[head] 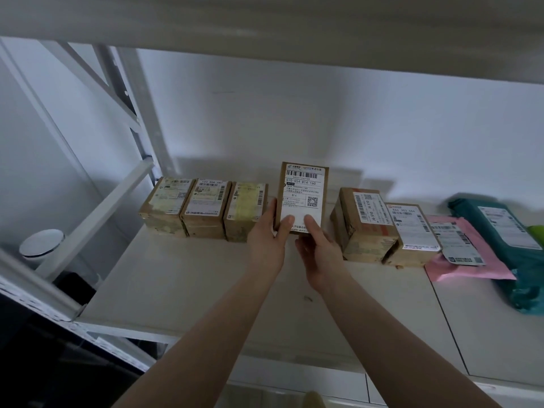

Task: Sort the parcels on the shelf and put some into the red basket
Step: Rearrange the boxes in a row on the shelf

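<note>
1. Currently we hold one cardboard parcel (302, 197) upright above the white shelf (206, 290), label facing us, between a row of three boxes (203, 208) on the left and two boxes (382, 228) on the right.
2. Our left hand (266, 237) grips the parcel's lower left edge, thumb on the label; our right hand (319, 254) supports the lower right, thumb pressed on the front. Both hands are closed on the parcel.
3. We keep the label square to our view and the thumbs off the printed code, so that it reads in full.
4. We decide the destination from the code. The red basket is not in view, so we cannot state its position.
5. We lift the parcel straight up before turning away, clear of the neighbouring boxes.
6. The pink mailer (468, 254) and teal mailer (506, 240), probably soft bags, lie at the far right; we leave them undisturbed.
</note>
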`<state>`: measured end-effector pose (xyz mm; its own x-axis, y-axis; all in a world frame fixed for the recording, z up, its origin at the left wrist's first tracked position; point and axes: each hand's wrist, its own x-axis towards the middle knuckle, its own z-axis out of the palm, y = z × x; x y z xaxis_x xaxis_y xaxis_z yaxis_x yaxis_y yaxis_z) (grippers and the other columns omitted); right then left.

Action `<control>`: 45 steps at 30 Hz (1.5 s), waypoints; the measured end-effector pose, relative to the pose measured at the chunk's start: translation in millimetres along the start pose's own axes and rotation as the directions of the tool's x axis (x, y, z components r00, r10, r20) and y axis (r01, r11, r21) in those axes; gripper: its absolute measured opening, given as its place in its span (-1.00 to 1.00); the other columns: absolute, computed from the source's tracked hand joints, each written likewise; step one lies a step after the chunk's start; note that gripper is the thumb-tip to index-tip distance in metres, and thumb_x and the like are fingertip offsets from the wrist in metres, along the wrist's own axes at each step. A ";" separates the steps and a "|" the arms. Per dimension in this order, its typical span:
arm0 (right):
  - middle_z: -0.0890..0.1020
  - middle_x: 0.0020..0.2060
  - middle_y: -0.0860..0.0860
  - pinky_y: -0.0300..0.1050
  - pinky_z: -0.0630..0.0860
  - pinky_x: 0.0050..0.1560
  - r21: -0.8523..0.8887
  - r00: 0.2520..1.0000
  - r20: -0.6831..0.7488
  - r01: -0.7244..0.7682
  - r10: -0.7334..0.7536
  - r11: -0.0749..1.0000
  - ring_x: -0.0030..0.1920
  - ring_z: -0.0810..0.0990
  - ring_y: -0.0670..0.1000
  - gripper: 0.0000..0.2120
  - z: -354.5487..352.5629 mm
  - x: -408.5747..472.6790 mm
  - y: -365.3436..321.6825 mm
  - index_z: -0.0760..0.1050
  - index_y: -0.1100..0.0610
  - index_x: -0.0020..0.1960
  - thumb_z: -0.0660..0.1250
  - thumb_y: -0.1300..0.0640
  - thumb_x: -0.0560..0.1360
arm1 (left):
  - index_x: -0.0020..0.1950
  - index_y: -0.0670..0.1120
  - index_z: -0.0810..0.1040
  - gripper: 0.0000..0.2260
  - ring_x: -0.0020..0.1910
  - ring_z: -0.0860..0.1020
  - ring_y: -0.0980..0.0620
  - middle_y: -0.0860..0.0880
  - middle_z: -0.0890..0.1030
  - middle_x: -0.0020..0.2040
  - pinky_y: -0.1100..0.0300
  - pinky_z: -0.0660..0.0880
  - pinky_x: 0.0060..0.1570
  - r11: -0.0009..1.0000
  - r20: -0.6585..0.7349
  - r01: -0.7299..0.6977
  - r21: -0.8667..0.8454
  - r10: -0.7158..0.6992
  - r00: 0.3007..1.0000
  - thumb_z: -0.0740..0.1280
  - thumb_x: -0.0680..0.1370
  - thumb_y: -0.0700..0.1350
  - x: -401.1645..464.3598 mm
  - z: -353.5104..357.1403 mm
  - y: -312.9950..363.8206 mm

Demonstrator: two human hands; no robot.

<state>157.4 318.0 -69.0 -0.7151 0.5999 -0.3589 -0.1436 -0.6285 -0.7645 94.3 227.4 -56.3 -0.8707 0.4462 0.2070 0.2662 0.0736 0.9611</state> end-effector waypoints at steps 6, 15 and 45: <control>0.67 0.16 0.03 -0.01 0.53 0.29 -0.104 0.993 -0.118 -0.014 0.002 0.994 0.15 0.65 0.01 -0.36 4.4 17.5 -0.5 0.42 0.06 0.40 0.54 -0.03 0.39 | 0.51 -0.08 0.29 -0.46 0.53 0.16 -0.10 -0.08 0.30 0.52 -0.01 0.09 0.50 0.806 -0.067 -0.035 0.591 0.092 0.994 0.18 0.60 0.15 24.4 -15.3 -10.1; 0.66 0.10 0.08 0.10 0.55 0.22 -0.350 0.961 -0.275 -0.120 0.020 0.929 0.11 0.62 0.14 -0.20 22.9 41.1 8.8 0.53 0.09 0.28 0.47 -0.38 0.22 | 0.55 -0.15 0.18 -0.39 0.57 0.02 -0.14 -0.14 0.14 0.58 -0.03 -0.07 0.52 0.626 0.026 -0.006 0.780 -0.022 0.999 0.08 0.62 0.20 43.2 -25.9 -31.2; 0.49 0.25 0.02 0.00 0.41 0.03 -0.128 0.883 -0.463 -0.148 0.072 0.981 0.21 0.42 0.04 -0.24 -48.0 -20.1 -49.2 0.33 0.05 0.46 0.34 -0.36 0.42 | 0.36 -0.09 0.45 -0.48 0.30 0.48 -0.14 -0.13 0.52 0.32 -0.03 0.41 0.30 0.898 0.346 0.017 0.440 -0.187 0.919 0.12 0.58 0.25 28.0 105.4 30.0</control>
<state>211.8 360.7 -49.8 -0.3249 0.7139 -0.6203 0.0525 -0.6413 -0.7655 121.5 336.1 -40.9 -0.7071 0.7052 -0.0523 0.4065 0.4659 0.7859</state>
